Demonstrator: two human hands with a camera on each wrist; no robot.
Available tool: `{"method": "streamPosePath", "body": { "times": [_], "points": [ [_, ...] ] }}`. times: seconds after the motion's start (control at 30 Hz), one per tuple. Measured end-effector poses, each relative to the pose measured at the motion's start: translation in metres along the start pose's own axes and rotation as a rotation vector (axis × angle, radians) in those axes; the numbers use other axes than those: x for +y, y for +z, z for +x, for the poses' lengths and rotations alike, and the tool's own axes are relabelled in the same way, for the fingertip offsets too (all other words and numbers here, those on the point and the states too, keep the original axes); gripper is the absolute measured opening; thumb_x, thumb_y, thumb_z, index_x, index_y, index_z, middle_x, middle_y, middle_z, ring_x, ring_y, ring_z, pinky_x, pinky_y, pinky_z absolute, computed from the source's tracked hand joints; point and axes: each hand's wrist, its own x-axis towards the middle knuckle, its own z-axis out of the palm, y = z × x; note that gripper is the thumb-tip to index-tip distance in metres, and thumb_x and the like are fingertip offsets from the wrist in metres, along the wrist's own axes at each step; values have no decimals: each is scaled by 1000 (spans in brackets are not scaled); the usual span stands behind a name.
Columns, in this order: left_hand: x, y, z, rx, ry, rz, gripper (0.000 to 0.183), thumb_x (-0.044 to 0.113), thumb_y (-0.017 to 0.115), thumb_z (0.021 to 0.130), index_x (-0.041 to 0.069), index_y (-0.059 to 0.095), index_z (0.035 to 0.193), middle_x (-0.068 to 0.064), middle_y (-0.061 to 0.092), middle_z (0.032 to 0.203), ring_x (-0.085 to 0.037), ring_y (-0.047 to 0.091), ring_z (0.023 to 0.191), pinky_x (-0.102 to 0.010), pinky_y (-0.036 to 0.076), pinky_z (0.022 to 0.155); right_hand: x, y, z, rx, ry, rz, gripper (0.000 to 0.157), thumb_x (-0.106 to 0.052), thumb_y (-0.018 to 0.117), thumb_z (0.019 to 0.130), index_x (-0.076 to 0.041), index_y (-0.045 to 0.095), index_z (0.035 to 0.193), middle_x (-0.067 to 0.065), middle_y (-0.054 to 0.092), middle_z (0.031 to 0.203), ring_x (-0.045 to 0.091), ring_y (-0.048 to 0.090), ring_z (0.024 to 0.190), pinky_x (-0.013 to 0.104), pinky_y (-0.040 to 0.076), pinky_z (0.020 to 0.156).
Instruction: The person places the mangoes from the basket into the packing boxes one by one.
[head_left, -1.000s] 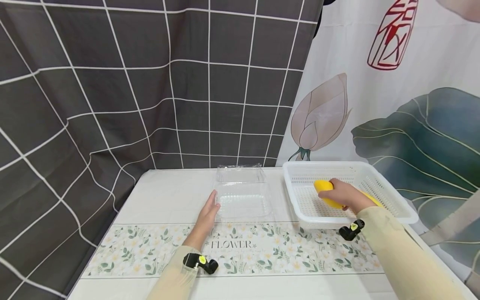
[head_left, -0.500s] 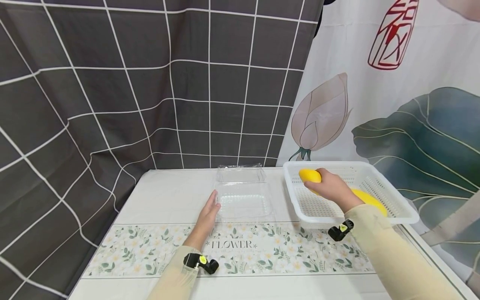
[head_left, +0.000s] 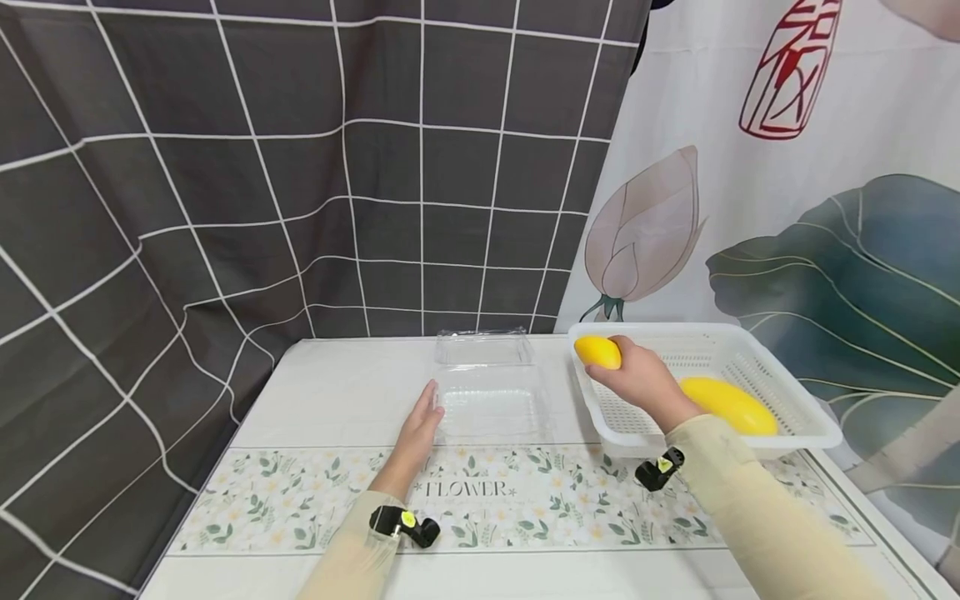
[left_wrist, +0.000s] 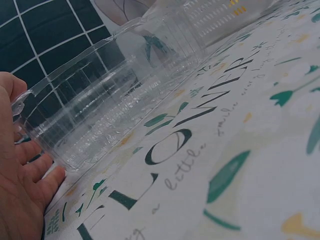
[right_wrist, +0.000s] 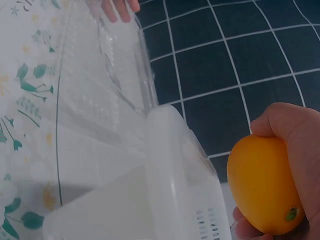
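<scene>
A smooth yellow fruit [head_left: 597,352] is held aloft; a clear container [head_left: 491,412] lies open on the table [head_left: 352,392].

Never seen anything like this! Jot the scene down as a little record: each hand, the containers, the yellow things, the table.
Left hand: touching the side of the clear box
Right hand: gripping a yellow fruit over the basket's left side
White basket: right of the box
Other yellow fruit: inside the basket
Table: white, floral band
</scene>
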Motion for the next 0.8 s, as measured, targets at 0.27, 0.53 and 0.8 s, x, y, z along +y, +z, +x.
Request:
{"method": "streamPosePath", "body": {
  "times": [0.27, 0.53, 0.8],
  "points": [
    [-1, 1, 0, 3, 13, 5, 55, 30, 35, 98, 28, 13, 148, 17, 13, 149, -7, 12, 137, -37, 10, 111, -13, 12, 1, 38, -50, -4, 69, -48, 60, 81, -4, 41, 131, 10, 59, 99, 24, 52, 76, 35, 43, 63],
    [-1, 1, -1, 4, -4, 7, 53, 31, 34, 98, 29, 14, 148, 16, 15, 149, -7, 14, 136, -36, 11, 111, -33, 25, 1, 36, -54, 12, 70, -48, 61, 80, -6, 41, 132, 9, 59, 104, 23, 53, 78, 36, 44, 64],
    [-1, -1, 0, 6, -16, 16, 52, 33, 32, 98, 32, 15, 147, 15, 16, 150, -9, 14, 137, -39, 10, 111, -54, 40, 1, 16, -90, 22, 69, -48, 60, 79, -7, 42, 132, 9, 59, 106, 22, 54, 80, 36, 46, 65]
  ]
}}
